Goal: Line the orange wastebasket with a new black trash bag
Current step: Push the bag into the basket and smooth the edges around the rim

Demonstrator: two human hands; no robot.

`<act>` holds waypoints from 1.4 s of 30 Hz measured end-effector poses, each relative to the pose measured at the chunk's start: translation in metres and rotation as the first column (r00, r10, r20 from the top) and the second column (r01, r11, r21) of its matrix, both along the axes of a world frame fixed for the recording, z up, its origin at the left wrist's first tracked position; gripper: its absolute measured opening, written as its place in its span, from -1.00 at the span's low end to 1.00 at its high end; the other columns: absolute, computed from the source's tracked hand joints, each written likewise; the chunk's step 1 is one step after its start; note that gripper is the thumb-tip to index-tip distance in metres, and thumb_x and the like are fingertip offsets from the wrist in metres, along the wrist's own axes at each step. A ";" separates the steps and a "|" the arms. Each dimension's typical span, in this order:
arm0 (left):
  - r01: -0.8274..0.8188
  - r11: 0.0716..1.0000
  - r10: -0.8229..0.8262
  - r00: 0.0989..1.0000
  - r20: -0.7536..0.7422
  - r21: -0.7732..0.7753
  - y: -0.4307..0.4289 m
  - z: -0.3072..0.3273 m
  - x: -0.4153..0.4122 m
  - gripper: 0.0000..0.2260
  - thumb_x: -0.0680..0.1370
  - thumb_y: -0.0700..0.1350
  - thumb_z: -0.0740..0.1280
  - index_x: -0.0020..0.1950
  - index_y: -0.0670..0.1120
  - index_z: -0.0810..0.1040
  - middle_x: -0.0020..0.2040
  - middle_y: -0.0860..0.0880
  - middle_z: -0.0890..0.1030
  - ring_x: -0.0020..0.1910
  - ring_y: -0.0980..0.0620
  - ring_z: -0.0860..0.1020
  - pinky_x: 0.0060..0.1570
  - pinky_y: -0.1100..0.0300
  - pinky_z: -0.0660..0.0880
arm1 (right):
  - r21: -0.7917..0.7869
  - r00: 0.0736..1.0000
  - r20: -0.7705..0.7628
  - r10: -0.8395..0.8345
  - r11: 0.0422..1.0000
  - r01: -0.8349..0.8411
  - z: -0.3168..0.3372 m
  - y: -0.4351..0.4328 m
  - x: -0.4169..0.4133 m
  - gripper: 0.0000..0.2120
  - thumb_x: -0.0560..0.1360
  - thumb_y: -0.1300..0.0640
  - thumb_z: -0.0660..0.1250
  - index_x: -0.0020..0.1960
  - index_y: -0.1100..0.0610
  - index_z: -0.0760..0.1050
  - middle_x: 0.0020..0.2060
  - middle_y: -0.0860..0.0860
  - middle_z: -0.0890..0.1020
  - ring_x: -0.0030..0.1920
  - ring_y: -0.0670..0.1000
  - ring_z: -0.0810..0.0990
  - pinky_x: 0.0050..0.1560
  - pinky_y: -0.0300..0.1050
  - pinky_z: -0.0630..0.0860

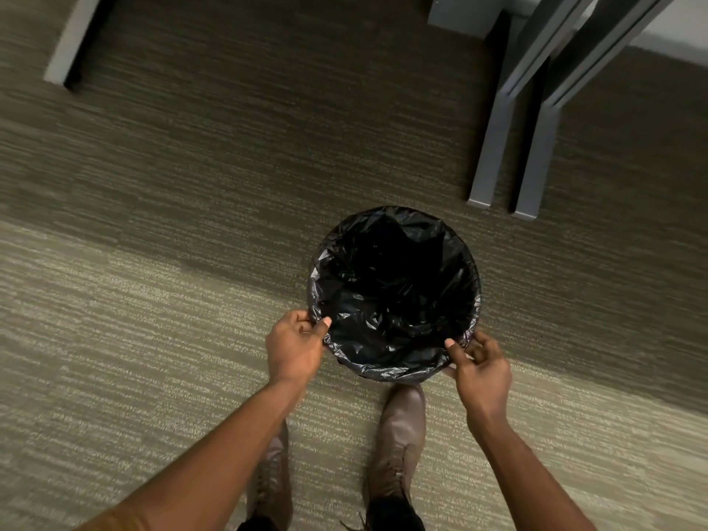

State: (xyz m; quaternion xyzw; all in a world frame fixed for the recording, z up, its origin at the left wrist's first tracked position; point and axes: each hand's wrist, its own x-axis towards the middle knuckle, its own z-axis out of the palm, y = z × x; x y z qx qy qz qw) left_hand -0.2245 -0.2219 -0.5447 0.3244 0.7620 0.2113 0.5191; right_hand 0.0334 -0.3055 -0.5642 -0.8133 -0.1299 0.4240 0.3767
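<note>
From my head view, the bag (394, 297) already lines the bin, folded over its rim so no orange shows. The bin stands on the carpet (153, 300) just beyond my boots (398, 438). My left hand (295, 348) pinches the bag's near-left edge, fingers (325, 323) clamped on plastic. My right hand (481, 367) pinches the near-right edge likewise. Grey legs (509, 147) stand far right, near the bin but apart.
</note>
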 end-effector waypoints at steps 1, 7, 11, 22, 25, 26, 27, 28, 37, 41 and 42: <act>0.021 1.000 -0.021 1.000 -0.016 -0.010 0.001 -0.001 -0.001 -0.86 0.62 -0.16 0.52 0.13 -0.07 0.61 0.02 -0.12 0.76 -0.10 -0.15 0.78 -0.03 -0.02 0.76 | -0.003 1.000 -0.007 -0.003 1.000 0.003 -0.001 0.000 -0.001 -0.53 0.59 0.20 0.52 0.46 0.16 0.49 0.08 0.11 0.80 -0.04 0.03 0.83 -0.03 0.23 0.77; 0.196 0.979 -0.185 0.969 -0.164 0.054 0.007 -0.001 -0.002 -0.75 0.60 -0.16 0.55 -0.08 0.08 0.51 -0.15 -0.08 0.70 -0.17 -0.16 0.76 -0.13 0.03 0.74 | 0.000 0.999 -0.031 -0.019 1.000 0.019 0.003 0.015 -0.001 -0.60 0.63 0.29 0.44 0.43 0.17 0.46 0.09 0.08 0.80 -0.02 0.08 0.82 -0.14 0.25 0.77; 0.217 0.974 -0.201 0.962 -0.184 0.067 0.014 0.002 0.000 -0.74 0.59 -0.15 0.56 -0.08 0.09 0.51 -0.17 -0.12 0.71 -0.18 -0.21 0.78 -0.10 -0.16 0.76 | 0.024 0.999 -0.043 0.019 1.000 -0.018 0.008 0.031 0.011 -0.64 0.63 0.30 0.44 0.37 0.13 0.45 0.11 0.10 0.79 0.03 0.15 0.81 -0.13 0.28 0.76; 0.337 0.928 -0.286 0.918 -0.275 0.159 0.131 0.030 0.039 -0.83 0.58 -0.06 0.58 -0.10 -0.01 0.62 -0.28 0.04 0.67 -0.37 0.00 0.66 -0.33 0.11 0.66 | 0.105 0.995 0.101 0.021 0.994 -0.031 0.021 0.116 0.051 -0.70 0.50 0.11 0.57 0.11 -0.16 0.56 0.03 0.00 0.81 -0.02 0.05 0.80 -0.04 0.22 0.77; 0.360 0.921 -0.314 0.912 -0.263 0.149 0.171 0.032 0.054 -0.83 0.59 -0.04 0.57 0.00 -0.12 0.69 -0.08 -0.10 0.78 -0.16 -0.14 0.76 -0.11 -0.08 0.76 | 0.184 0.999 0.023 -0.024 0.983 0.020 0.021 0.146 0.063 -0.68 0.57 0.25 0.52 0.23 0.03 0.52 0.08 0.03 0.77 0.06 0.12 0.78 0.03 0.25 0.75; 0.384 0.909 -0.333 0.902 -0.275 0.159 0.184 0.031 0.060 -0.79 0.58 -0.03 0.57 0.03 -0.16 0.71 -0.04 -0.14 0.79 -0.11 -0.17 0.77 -0.07 -0.07 0.75 | 0.194 1.000 -0.003 -0.023 0.981 0.023 0.022 0.156 0.067 -0.67 0.58 0.27 0.50 0.27 0.08 0.51 0.06 0.00 0.76 0.09 0.16 0.78 0.02 0.27 0.75; 0.413 0.896 -0.355 0.887 -0.296 0.162 0.197 0.028 0.065 -0.76 0.58 -0.02 0.56 0.04 -0.19 0.71 -0.03 -0.17 0.79 -0.09 -0.19 0.77 -0.07 -0.05 0.73 | 0.195 1.000 -0.013 -0.023 0.980 0.025 0.021 0.166 0.071 -0.65 0.59 0.28 0.50 0.31 0.14 0.49 0.04 -0.03 0.75 0.09 0.18 0.78 -0.01 0.26 0.75; 0.433 0.887 -0.371 0.875 -0.309 0.162 0.208 0.026 0.070 -0.74 0.58 -0.01 0.55 0.03 -0.21 0.70 -0.05 -0.17 0.78 -0.09 -0.19 0.75 -0.11 -0.01 0.68 | 0.182 1.000 -0.010 -0.026 0.983 0.028 0.018 0.175 0.075 -0.63 0.59 0.29 0.49 0.35 0.20 0.49 0.03 -0.02 0.75 0.07 0.19 0.79 -0.04 0.26 0.76; 0.509 0.840 -0.424 0.830 -0.362 0.185 0.266 0.003 0.101 -0.74 0.56 -0.06 0.58 -0.17 -0.17 0.60 -0.04 -0.29 0.77 -0.03 -0.24 0.76 0.02 -0.20 0.71 | 0.209 0.993 -0.095 -0.070 0.974 0.088 -0.004 0.217 0.097 -0.75 0.60 0.37 0.46 0.20 0.20 0.49 -0.03 0.07 0.75 -0.10 0.15 0.81 -0.02 0.31 0.74; 0.535 0.828 -0.451 0.813 -0.370 0.166 0.271 -0.005 0.103 -0.73 0.56 -0.07 0.58 -0.09 -0.30 0.69 -0.07 -0.31 0.78 -0.04 -0.26 0.78 -0.01 -0.18 0.72 | 0.175 0.988 -0.125 -0.090 0.978 0.111 -0.009 0.222 0.096 -0.70 0.60 0.38 0.45 0.27 0.24 0.44 -0.05 0.09 0.74 -0.20 0.07 0.79 -0.13 0.18 0.75; 0.535 0.829 -0.450 0.810 -0.375 0.161 0.272 -0.008 0.103 -0.73 0.56 -0.08 0.58 -0.07 -0.31 0.70 -0.04 -0.32 0.77 -0.02 -0.27 0.77 0.00 -0.18 0.71 | 0.173 0.987 -0.132 -0.094 0.978 0.116 -0.011 0.222 0.096 -0.69 0.60 0.39 0.45 0.27 0.24 0.44 -0.06 0.08 0.73 -0.16 0.11 0.79 -0.10 0.21 0.74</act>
